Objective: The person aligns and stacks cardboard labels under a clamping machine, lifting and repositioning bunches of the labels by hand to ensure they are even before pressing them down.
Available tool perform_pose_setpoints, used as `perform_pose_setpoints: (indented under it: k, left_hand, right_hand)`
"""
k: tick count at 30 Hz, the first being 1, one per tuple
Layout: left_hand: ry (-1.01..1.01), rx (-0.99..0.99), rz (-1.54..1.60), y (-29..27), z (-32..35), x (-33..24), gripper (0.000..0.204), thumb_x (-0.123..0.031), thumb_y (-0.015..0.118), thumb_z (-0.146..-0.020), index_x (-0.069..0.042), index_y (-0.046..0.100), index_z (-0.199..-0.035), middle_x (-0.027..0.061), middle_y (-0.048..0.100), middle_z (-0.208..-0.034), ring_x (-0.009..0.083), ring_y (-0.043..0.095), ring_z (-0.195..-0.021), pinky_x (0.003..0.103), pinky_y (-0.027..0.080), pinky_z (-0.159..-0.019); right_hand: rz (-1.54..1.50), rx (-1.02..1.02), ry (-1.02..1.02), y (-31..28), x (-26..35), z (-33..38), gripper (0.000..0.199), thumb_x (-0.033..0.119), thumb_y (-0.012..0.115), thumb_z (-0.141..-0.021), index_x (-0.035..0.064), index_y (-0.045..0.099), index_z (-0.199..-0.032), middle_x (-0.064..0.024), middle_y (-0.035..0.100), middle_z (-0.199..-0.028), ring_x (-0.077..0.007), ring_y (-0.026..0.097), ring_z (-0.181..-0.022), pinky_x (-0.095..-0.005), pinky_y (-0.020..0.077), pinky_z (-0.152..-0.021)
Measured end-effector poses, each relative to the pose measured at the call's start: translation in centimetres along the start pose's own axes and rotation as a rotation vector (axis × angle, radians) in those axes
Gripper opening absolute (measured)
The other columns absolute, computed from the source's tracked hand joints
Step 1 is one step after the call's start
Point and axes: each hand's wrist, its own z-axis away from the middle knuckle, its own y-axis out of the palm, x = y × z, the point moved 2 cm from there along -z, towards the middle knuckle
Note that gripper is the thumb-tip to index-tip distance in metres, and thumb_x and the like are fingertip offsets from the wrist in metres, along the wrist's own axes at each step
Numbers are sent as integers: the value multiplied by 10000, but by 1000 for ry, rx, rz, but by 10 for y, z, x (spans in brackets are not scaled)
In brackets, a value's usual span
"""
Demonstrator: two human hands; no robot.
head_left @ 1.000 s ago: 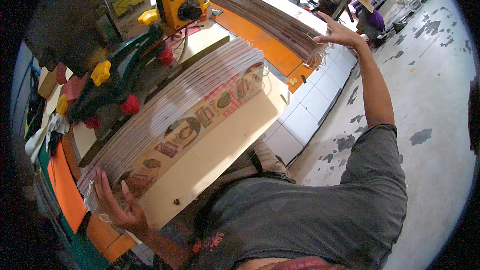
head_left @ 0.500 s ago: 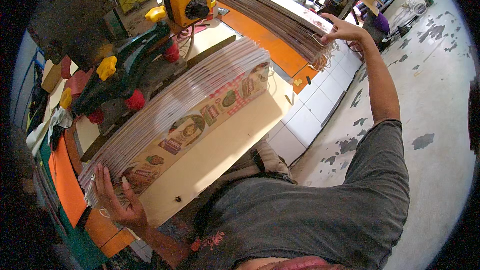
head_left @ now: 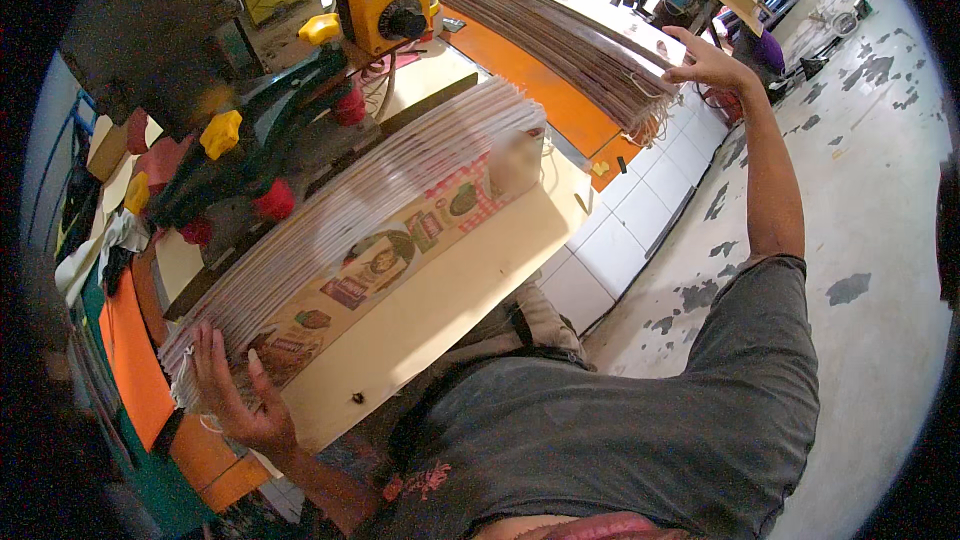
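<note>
A thick stack of flat folded sheets [head_left: 385, 265], printed with food pictures and a red check pattern, leans on its long edge over a pale wooden board [head_left: 465, 285]. My left hand [head_left: 240, 390] rests against the stack's near left end, its fingers stretched and thumb apart. At the back right, my right hand [head_left: 712, 65] is open beside the end of a second stack of flat sheets [head_left: 560, 35]. Loose pale strings [head_left: 652, 120] hang from that end. Whether the right fingertips touch the second stack, I cannot tell.
Left of the near stack stands a dark machine with yellow knobs [head_left: 220, 134] and red round parts [head_left: 273, 200]. A yellow control box [head_left: 385, 5] with a black dial sits behind. Under the far stack lies an orange surface [head_left: 570, 90]. A worn floor [head_left: 850, 190] extends right.
The whole view has shifted slightly. My right hand is a little farther right beside the far stack's end, still open. My left hand stays against the near stack.
</note>
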Motion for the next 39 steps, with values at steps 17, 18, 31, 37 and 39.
perform_pose_setpoints:
  k: [17,18,31,37,39]
  left_hand:
    - [37,-26,14,1,4,3,409,-135,570,-1047,21,605,-1423,190,613,-1490,381,557,-1410,573,349,-1228]
    - [38,-28,16,1,4,2,409,-135,570,-1047,21,605,-1423,190,613,-1490,381,557,-1410,573,349,-1228]
    - [32,-29,29,2,4,4,385,-149,572,-1055,19,625,-1398,183,617,-1487,386,560,-1406,577,357,-1222]
    - [15,-31,9,-2,4,0,398,-189,562,-1066,15,616,-1403,186,626,-1470,389,561,-1403,585,349,-1224]
    - [-17,-30,39,1,5,1,406,-199,560,-1067,14,611,-1410,187,628,-1466,389,562,-1402,587,346,-1224]
  right_hand:
    - [-183,102,88,13,9,17,1277,497,963,-652,22,300,-1635,-223,574,-1413,-282,615,-1152,-409,546,-940]
    - [-187,81,65,17,-9,14,1320,485,987,-624,17,283,-1638,-226,527,-1482,-288,605,-1227,-431,565,-1003]
    - [-118,14,37,22,-19,38,1358,593,948,-646,7,244,-1649,-263,422,-1599,-356,429,-1483,-443,323,-1241]
    - [-282,-455,209,27,-52,49,840,582,726,-959,46,467,-1552,-297,598,-1399,-297,648,-1241,-406,559,-948]
    - [-424,-635,417,31,-98,55,797,594,723,-961,14,542,-1477,-211,661,-1184,-191,661,-989,-308,538,-686]
